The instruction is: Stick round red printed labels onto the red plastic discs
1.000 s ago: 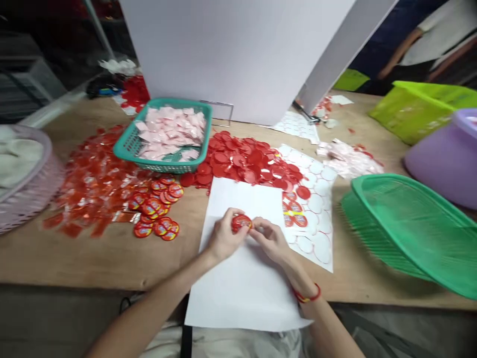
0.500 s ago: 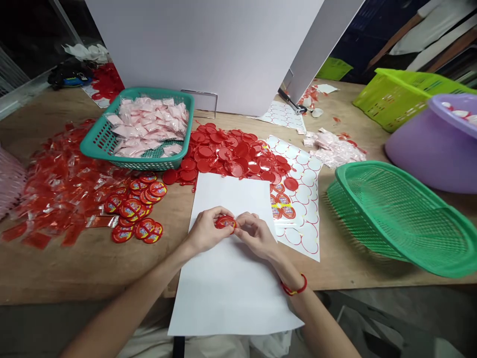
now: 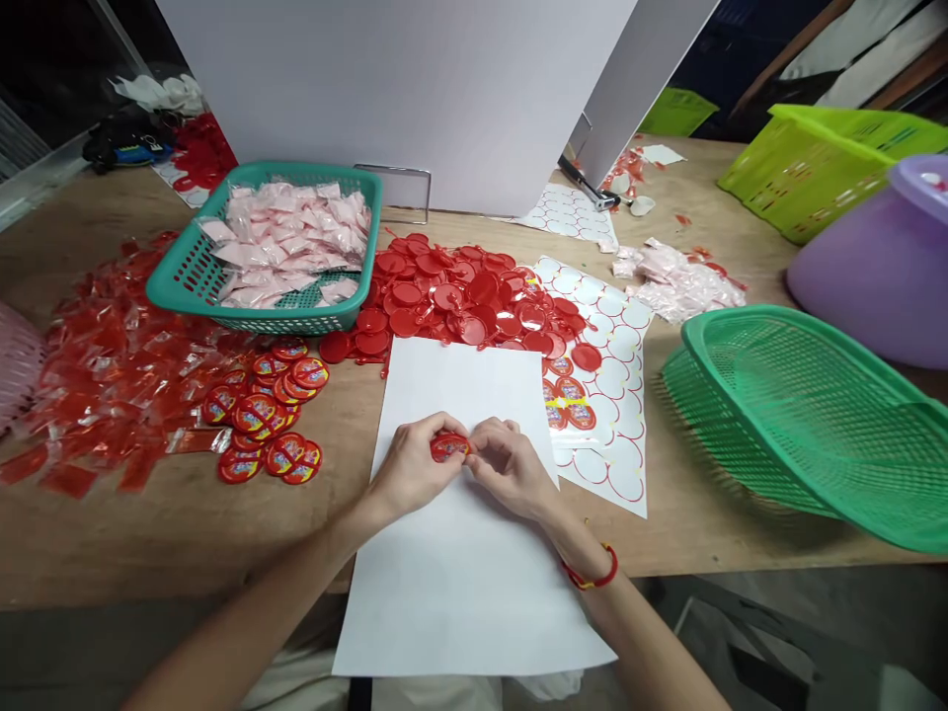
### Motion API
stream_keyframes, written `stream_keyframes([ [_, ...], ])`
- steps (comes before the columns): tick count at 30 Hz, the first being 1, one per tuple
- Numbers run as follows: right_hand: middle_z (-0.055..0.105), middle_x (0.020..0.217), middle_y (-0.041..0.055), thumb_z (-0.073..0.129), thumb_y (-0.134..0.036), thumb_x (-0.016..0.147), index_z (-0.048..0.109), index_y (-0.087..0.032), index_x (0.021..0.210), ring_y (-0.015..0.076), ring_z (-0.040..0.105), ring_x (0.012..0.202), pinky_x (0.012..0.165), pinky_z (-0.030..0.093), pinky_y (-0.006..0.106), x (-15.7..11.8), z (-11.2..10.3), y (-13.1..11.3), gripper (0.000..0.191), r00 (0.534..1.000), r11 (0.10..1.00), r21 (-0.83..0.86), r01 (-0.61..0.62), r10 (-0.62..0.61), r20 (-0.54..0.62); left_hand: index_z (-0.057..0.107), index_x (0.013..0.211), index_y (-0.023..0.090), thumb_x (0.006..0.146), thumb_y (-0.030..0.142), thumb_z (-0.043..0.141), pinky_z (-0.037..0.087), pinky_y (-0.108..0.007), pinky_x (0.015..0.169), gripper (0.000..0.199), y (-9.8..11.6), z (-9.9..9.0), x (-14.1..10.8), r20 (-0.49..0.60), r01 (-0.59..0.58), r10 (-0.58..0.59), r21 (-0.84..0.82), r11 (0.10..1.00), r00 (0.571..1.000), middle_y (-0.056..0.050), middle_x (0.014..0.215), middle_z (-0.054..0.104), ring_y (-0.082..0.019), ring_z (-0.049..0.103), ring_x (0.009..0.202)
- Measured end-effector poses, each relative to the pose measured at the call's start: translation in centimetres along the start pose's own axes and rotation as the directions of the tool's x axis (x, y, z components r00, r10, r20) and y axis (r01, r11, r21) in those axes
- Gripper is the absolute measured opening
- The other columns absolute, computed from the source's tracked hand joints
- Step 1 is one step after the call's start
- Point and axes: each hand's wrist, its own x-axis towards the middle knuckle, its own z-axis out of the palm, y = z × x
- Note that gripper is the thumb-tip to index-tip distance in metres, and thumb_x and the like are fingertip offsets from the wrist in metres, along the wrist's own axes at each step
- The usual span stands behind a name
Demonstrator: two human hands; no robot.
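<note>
Both my hands meet over a white paper sheet [image 3: 459, 583]. My left hand [image 3: 411, 466] and my right hand [image 3: 513, 470] pinch a round red disc with a printed label [image 3: 449, 447] between their fingertips, and its edges are partly hidden. To the left lies a heap of similar labelled discs [image 3: 263, 425]. Plain red discs [image 3: 459, 296] are piled beyond the paper. A white sheet with printed circle outlines [image 3: 614, 395] lies to the right, and a few labelled discs [image 3: 570, 400] rest on it.
A teal basket [image 3: 296, 323] holds pink sachets, and red sachets [image 3: 96, 375] are spread at left. On the right are a tilted green mesh basket [image 3: 800, 415], a lime crate [image 3: 829, 168] and a purple tub [image 3: 874, 276]. A tall white board [image 3: 392, 89] stands behind.
My head has turned, so the table sits further left and lower than one second ago. Both hands stay together on the red disc, turning it slightly between their fingers.
</note>
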Motion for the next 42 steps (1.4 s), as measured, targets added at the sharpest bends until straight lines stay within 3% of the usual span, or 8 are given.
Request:
stream_keyframes([
  [12, 0.059, 0.080, 0.0026, 0.045, -0.040, 0.084, 0.051, -0.019, 0.104, 0.0145, 0.057, 0.071, 0.073, 0.045, 0.032, 0.7, -0.1, 0.9, 0.030, 0.957, 0.886, 0.412, -0.214, 0.275, -0.096, 0.061, 0.104, 0.021, 0.082, 0.025, 0.044, 0.047, -0.033, 0.078, 0.028, 0.8, -10.2, -0.4, -0.180, 0.076, 0.012, 0.473, 0.878, 0.984, -0.005, 0.094, 0.067, -0.021, 0.062, 0.084],
  [15, 0.062, 0.086, 0.0041, 0.049, -0.042, 0.082, 0.051, -0.019, 0.103, 0.0151, 0.059, 0.077, 0.079, 0.046, 0.034, 1.0, -0.1, 1.2, 0.032, 0.959, 0.874, 0.427, -0.233, 0.281, -0.050, 0.047, 0.124, 0.021, 0.083, 0.039, 0.047, 0.044, -0.036, 0.089, 0.045, 2.6, -9.9, -5.2, 0.191, -0.175, 0.087, 0.515, 0.839, 0.978, -0.006, 0.115, 0.060, -0.023, 0.055, 0.105],
  [18, 0.063, 0.090, 0.0064, 0.050, -0.045, 0.081, 0.051, -0.018, 0.103, 0.0166, 0.061, 0.080, 0.082, 0.046, 0.036, 1.5, -1.1, 1.2, 0.034, 0.960, 0.875, 0.417, -0.247, 0.279, -0.017, 0.046, 0.125, 0.022, 0.071, 0.047, 0.061, 0.040, -0.035, 0.095, 0.061, 3.3, -7.2, -9.4, 0.632, -0.422, 0.083, 0.408, 0.809, 0.770, -0.008, 0.127, 0.052, -0.025, 0.049, 0.114],
  [24, 0.060, 0.109, 0.0112, 0.044, -0.051, 0.083, 0.054, -0.020, 0.109, 0.0233, 0.057, 0.102, 0.089, 0.043, 0.040, -1.5, -4.2, -3.6, 0.042, 0.982, 0.995, 0.026, -0.101, 0.095, 0.162, 0.062, 0.084, 0.017, 0.086, 0.015, 0.039, 0.045, -0.024, 0.064, 0.024, 0.8, -5.1, -7.5, 0.432, -0.170, -0.096, 0.537, 0.826, 0.897, -0.003, 0.076, 0.067, -0.015, 0.062, 0.068],
  [27, 0.052, 0.124, 0.0154, 0.064, -0.057, 0.065, 0.050, -0.019, 0.119, 0.0310, 0.047, 0.115, 0.097, 0.035, 0.048, -6.0, -2.3, -7.2, 0.067, 0.859, 0.956, -0.223, 0.191, -0.052, 0.510, 0.062, 0.085, 0.017, 0.086, 0.017, 0.040, 0.043, -0.025, 0.068, 0.022, -0.1, -5.9, -6.6, 0.420, -0.211, 0.003, 0.449, 0.868, 0.907, -0.003, 0.081, 0.066, -0.015, 0.061, 0.072],
  [31, 0.064, 0.102, 0.0146, 0.054, -0.025, 0.082, 0.058, -0.016, 0.089, 0.0258, 0.059, 0.093, 0.078, 0.046, 0.039, -9.3, 0.7, -8.2, 0.012, 0.910, 0.897, -0.409, 0.166, 0.020, 0.413, 0.061, 0.095, 0.017, 0.089, 0.042, 0.034, 0.045, -0.028, 0.077, 0.037, -1.4, -7.0, -7.1, 0.497, -0.142, 0.070, 0.107, 0.984, 0.865, -0.007, 0.093, 0.067, -0.017, 0.061, 0.087],
  [35, 0.047, 0.051, -0.0032, 0.036, -0.028, 0.091, 0.047, -0.018, 0.067, 0.0095, 0.042, 0.045, 0.044, 0.033, 0.021, -7.3, -0.7, -6.2, 0.028, 0.911, 0.943, -0.271, -0.193, 0.275, 0.308, 0.054, 0.108, 0.013, 0.068, 0.070, 0.046, 0.045, -0.034, 0.086, 0.070, -2.3, -6.9, -6.9, 0.530, 0.058, 0.112, -0.293, 0.954, 0.840, -0.012, 0.106, 0.063, -0.024, 0.057, 0.101],
  [42, 0.058, 0.073, 0.0034, 0.042, -0.032, 0.088, 0.055, -0.016, 0.086, 0.0147, 0.052, 0.064, 0.057, 0.042, 0.026, -3.9, -1.5, -4.8, 0.021, 0.966, 0.979, -0.077, -0.191, 0.201, 0.161, 0.055, 0.092, 0.013, 0.050, 0.023, 0.076, 0.047, -0.027, 0.069, 0.048, -0.5, -4.3, -4.9, 0.167, 0.279, -0.254, -0.148, 0.949, 0.953, -0.004, 0.087, 0.064, -0.017, 0.057, 0.078],
])
